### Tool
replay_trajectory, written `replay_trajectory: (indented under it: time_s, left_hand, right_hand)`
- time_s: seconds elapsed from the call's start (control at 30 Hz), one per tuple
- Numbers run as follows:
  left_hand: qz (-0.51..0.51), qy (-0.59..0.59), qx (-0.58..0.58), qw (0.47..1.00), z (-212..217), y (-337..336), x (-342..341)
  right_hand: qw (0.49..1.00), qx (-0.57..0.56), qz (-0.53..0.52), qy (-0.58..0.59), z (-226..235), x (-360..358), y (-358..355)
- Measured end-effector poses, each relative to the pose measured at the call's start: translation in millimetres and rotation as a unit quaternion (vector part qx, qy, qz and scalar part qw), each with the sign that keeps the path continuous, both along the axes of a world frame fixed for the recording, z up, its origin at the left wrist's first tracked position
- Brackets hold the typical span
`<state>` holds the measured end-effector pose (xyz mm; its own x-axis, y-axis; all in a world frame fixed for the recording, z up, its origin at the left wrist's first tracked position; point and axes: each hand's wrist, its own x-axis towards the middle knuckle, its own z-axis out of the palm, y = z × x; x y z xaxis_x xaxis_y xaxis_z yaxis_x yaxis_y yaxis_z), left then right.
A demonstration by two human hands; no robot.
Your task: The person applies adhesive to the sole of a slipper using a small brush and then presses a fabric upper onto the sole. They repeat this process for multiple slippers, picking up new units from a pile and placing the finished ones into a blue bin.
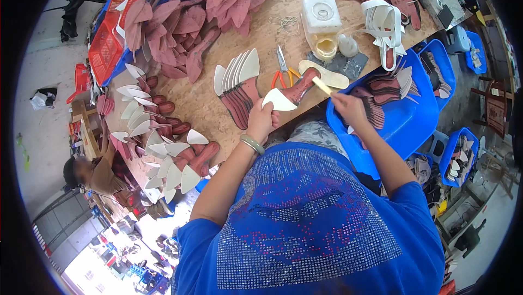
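Observation:
My left hand (262, 116) holds a shoe insole (289, 95) with a white forepart and a dark red heel part, lifted just above the wooden table's (256, 39) near edge. My right hand (348, 107) grips a thin pale brush stick (321, 85) whose tip rests on the insole's red part. A fanned row of similar insoles (238, 85) lies on the table just left of my left hand. Orange-handled scissors (282, 69) lie behind the held insole.
A whitish glue container (321, 25) and a small bottle (348, 45) stand behind. A blue tray (406, 115) holding insoles sits at my right. Heaps of red pieces (180, 28) and rows of insoles (163, 142) cover the table's left. Another person (90, 172) sits far left.

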<state>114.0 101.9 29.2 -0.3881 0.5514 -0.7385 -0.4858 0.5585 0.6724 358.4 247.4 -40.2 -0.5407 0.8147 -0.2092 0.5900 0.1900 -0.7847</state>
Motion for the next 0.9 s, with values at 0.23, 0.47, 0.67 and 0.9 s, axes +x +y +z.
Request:
replay_trajectory:
  time_s: [0.23,0.47,0.67,0.9]
  left_hand:
    - [0.032,0.046,0.068,0.996,18,-9,-6]
    - [0.048,0.134,0.071,0.987,51,-20,-18]
    - [0.092,0.124,0.099,0.983,60,-39,-32]
    - [0.122,0.134,0.114,0.977,73,-47,-31]
  right_hand:
    - [0.986,-0.101,0.042,0.129,35,-33,-51]
    - [0.678,-0.67,-0.052,0.296,97,-70,-43]
    - [0.938,-0.272,-0.041,0.211,110,-99,-21]
    - [0.941,-0.302,0.055,0.14,111,-106,-54]
